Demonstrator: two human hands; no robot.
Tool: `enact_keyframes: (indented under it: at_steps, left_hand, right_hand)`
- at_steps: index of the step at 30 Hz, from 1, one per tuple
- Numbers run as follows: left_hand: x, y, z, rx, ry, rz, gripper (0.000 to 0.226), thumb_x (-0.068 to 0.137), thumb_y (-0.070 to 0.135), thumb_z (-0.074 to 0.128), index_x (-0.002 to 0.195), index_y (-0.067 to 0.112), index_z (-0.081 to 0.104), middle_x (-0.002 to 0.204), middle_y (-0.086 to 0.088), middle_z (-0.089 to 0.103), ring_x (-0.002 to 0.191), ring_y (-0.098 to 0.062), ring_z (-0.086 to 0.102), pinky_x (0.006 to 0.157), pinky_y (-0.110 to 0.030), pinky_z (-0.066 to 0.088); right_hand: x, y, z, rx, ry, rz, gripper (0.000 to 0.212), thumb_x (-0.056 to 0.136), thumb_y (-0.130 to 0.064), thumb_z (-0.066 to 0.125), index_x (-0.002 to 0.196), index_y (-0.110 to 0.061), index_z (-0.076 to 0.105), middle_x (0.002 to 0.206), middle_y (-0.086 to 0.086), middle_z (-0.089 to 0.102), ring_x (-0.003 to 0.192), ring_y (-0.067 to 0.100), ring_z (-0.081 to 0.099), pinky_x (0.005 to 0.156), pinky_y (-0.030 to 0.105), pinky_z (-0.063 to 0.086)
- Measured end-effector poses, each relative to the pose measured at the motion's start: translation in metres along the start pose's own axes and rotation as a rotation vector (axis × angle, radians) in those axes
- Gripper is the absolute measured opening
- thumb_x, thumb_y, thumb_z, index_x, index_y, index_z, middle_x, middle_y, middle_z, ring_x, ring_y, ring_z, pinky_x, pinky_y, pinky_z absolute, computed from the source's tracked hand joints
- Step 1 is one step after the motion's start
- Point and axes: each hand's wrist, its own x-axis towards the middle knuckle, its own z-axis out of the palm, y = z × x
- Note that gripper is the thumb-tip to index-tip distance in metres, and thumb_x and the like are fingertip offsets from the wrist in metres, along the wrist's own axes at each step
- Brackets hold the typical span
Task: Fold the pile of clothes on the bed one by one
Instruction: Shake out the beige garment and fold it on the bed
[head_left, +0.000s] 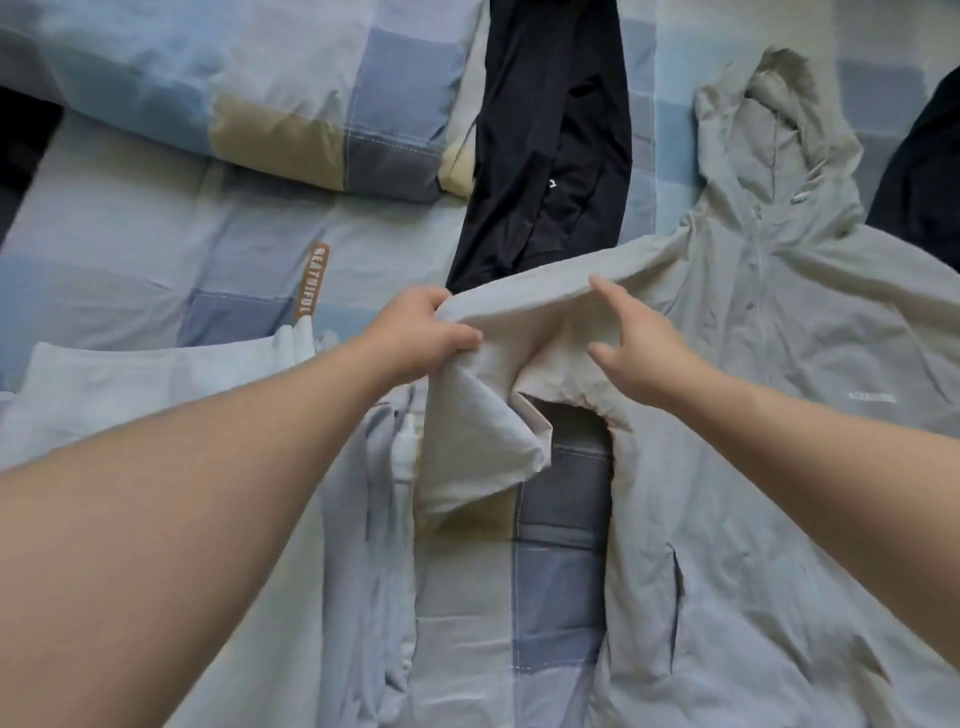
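On the right part of the checked bed sheet (156, 270), spread flat with the front up and the hood to the far side — a pale grey hooded jacket (779, 467). From its shoulder, reaching left to the middle of the scene, one sleeve (530, 312), lifted a little and creased. Gripped at the left end by the left hand (423, 338): fingers curled round the bunched cloth, thumb across the top, the loose sleeve end folded down toward the near side. Just right of it, resting on the same sleeve, the right hand (644, 364) — index finger straight and touching the far edge of the sleeve, thumb spread apart from it, pinching nothing; other fingers hidden behind the hand, cannot tell how bent. Far in the middle, partly under the sleeve, a black garment (545, 156). Far left, a pillow (234, 104) in the same checked cloth. Near left, beside the left forearm, a folded pale garment (104, 384), and next to it, toward the middle, a light blue-grey garment (374, 545) lying in long folds. At the far right edge, another dark garment (924, 171).
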Motion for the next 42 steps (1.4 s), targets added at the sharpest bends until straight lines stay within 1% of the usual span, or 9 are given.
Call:
enact_keyframes:
  at_steps: [9,13,16,19,24,27,29,37,42]
  left_hand:
    - [0.045,0.057,-0.135,0.657,-0.051,0.279,0.029,0.077,0.037,0.079,0.074,0.016,0.059,0.072,-0.002,0.062,0.067,-0.020,0.057,0.053,-0.030,0.034]
    - [0.063,0.040,-0.185,0.890,-0.080,0.325,0.035,0.074,0.041,0.081,0.070,0.018,0.055,0.073,-0.001,0.061,0.068,-0.020,0.056,0.061,-0.034,0.045]
    - [0.070,0.011,-0.224,0.946,-0.055,0.281,0.035,0.070,0.046,0.082,0.073,0.021,0.057,0.074,0.003,0.061,0.069,-0.017,0.056,0.062,-0.033,0.047]
    - [0.072,-0.018,-0.261,0.926,-0.110,0.170,0.029,0.064,0.048,0.085,0.077,0.027,0.069,0.066,0.007,0.065,0.063,-0.015,0.063,0.054,-0.030,0.051]
    - [0.076,-0.079,-0.316,0.766,-0.020,-0.007,0.019,0.074,0.046,0.080,0.080,0.029,0.073,0.079,0.008,0.066,0.087,-0.022,0.057,0.070,-0.032,0.039]
    - [0.075,-0.109,-0.330,0.184,0.120,-0.072,0.018,0.082,0.033,0.079,0.072,0.020,0.071,0.070,0.000,0.065,0.070,-0.024,0.062,0.049,-0.024,0.046]
    - [0.077,-0.127,-0.332,0.062,0.232,-0.086,0.023,0.084,0.033,0.079,0.074,0.018,0.065,0.071,-0.002,0.064,0.064,-0.022,0.059,0.041,-0.023,0.044]
    - [0.101,-0.159,-0.332,0.239,0.619,0.034,0.017,0.092,0.030,0.068,0.099,0.020,0.057,0.107,-0.003,0.061,0.100,-0.030,0.057,0.082,-0.038,0.045]
    - [0.108,-0.161,-0.299,0.384,0.667,-0.004,0.040,0.096,0.021,0.060,0.134,0.024,0.049,0.146,-0.005,0.040,0.129,-0.032,0.040,0.105,-0.043,0.033]
  right_hand:
    - [0.063,-0.112,-0.023,-0.268,0.064,-0.153,0.085,0.088,-0.029,0.070,0.152,-0.054,0.020,0.169,-0.008,0.005,0.155,0.020,-0.001,0.122,0.050,0.008]
    - [0.099,-0.184,-0.002,-0.220,0.040,-0.166,0.066,0.080,-0.031,0.073,0.138,-0.047,0.046,0.164,-0.009,0.020,0.154,0.020,0.005,0.122,0.054,0.003]
    - [0.120,-0.240,0.014,-0.179,0.051,-0.242,0.009,0.082,-0.029,0.067,0.088,-0.027,0.059,0.110,-0.009,0.063,0.120,0.021,0.049,0.114,0.050,0.021]
    - [0.132,-0.270,0.024,-0.160,0.074,-0.232,0.015,0.086,-0.027,0.062,0.076,-0.022,0.052,0.075,-0.009,0.055,0.087,0.022,0.051,0.081,0.036,0.034]
    - [0.149,-0.286,0.045,-0.187,0.230,-0.180,0.005,0.092,-0.020,0.055,0.091,-0.024,0.052,0.081,-0.006,0.054,0.085,0.026,0.046,0.078,0.036,0.028]
    - [0.157,-0.293,0.056,-0.199,0.324,-0.150,0.014,0.093,-0.014,0.051,0.100,-0.023,0.059,0.089,-0.002,0.054,0.086,0.025,0.041,0.079,0.034,0.022]
    - [0.161,-0.297,0.063,-0.208,0.393,-0.119,0.020,0.092,-0.011,0.049,0.101,-0.023,0.062,0.087,0.000,0.055,0.085,0.025,0.041,0.080,0.035,0.020]
    - [0.179,-0.306,0.082,-0.420,0.499,-0.057,0.026,0.096,-0.018,0.049,0.103,-0.029,0.071,0.109,0.007,0.056,0.108,0.033,0.050,0.097,0.044,0.031]
    - [0.184,-0.304,0.104,0.011,0.394,-0.105,0.038,0.096,-0.011,0.050,0.132,-0.019,0.057,0.126,0.008,0.045,0.104,0.029,0.053,0.086,0.032,0.039]
